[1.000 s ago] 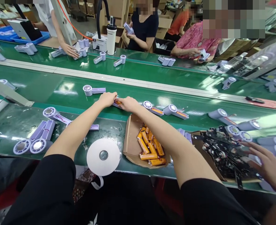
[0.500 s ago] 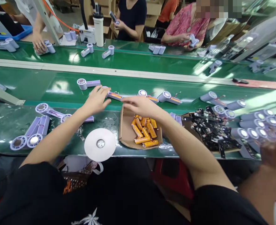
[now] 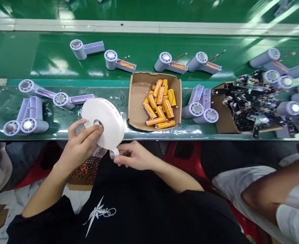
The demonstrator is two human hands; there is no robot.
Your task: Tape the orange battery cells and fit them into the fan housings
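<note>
A white roll of tape (image 3: 108, 125) is lifted off the bench and tilted in front of me. My left hand (image 3: 82, 144) grips it, with fingertips at the hole in its middle. The loose end of the tape is pinched between thumb and fingers of my right hand (image 3: 133, 156), just below the roll. Behind the roll lies a lilac fan-like housing (image 3: 63, 100) with a round head and an open handle. To the right stands a cardboard tray (image 3: 136, 115) holding several orange wrapped battery cells (image 3: 162, 105).
Several lilac housings lie at the bench's left, and more, such as this housing with a battery (image 3: 121, 64), lie on the green conveyor (image 3: 50, 64). A box of black wired parts (image 3: 251, 105) stands at right. A co-worker's arm (image 3: 274, 189) is at the right edge.
Both hands have come back from the housing on the conveyor to the tape roll. The roll has been picked up from the bench, and its end taken hold of. My view has tipped downward.
</note>
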